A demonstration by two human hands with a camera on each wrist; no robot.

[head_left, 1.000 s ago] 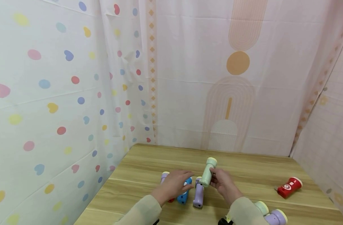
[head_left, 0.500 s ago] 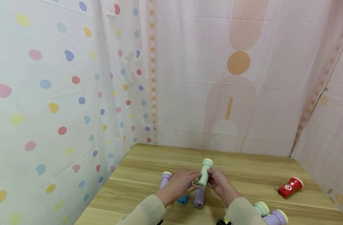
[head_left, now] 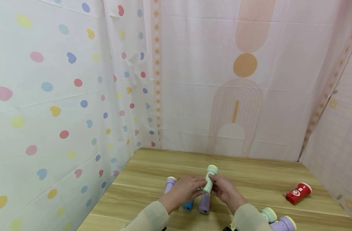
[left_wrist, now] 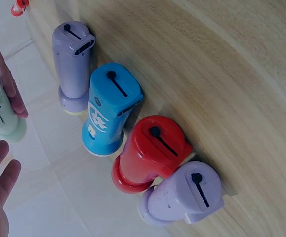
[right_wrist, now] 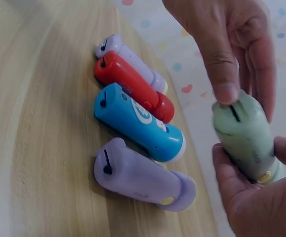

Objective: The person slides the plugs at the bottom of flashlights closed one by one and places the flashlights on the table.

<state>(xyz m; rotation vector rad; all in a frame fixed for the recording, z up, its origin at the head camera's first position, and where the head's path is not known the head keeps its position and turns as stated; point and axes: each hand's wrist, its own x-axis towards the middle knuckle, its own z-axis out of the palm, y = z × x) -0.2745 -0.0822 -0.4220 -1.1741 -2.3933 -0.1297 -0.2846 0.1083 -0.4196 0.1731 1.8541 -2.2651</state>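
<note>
A pale green toy flashlight (head_left: 209,181) is held above the table, its cream lens end pointing away. My right hand (head_left: 226,191) grips its body, thumb on one side and fingers on the other. The left hand (head_left: 184,190) has its thumb on the flashlight's near end, which bears a black slot (right_wrist: 235,113), and its fingers along the far side. Below lies a row of flashlights: purple (right_wrist: 143,173), blue (right_wrist: 133,118), red (right_wrist: 133,81) and another purple one (right_wrist: 128,54). In the head view my left hand hides the red one and part of the blue.
On the wooden table (head_left: 153,163), a red flashlight (head_left: 298,193) lies far right. A second green flashlight (head_left: 269,214) and a purple flashlight (head_left: 284,223) lie by the right sleeve. Patterned curtains (head_left: 187,96) enclose the table at the back and sides.
The right hand has brought the green flashlight slightly left and lower. My left hand has moved right from above the row and now touches its near end.
</note>
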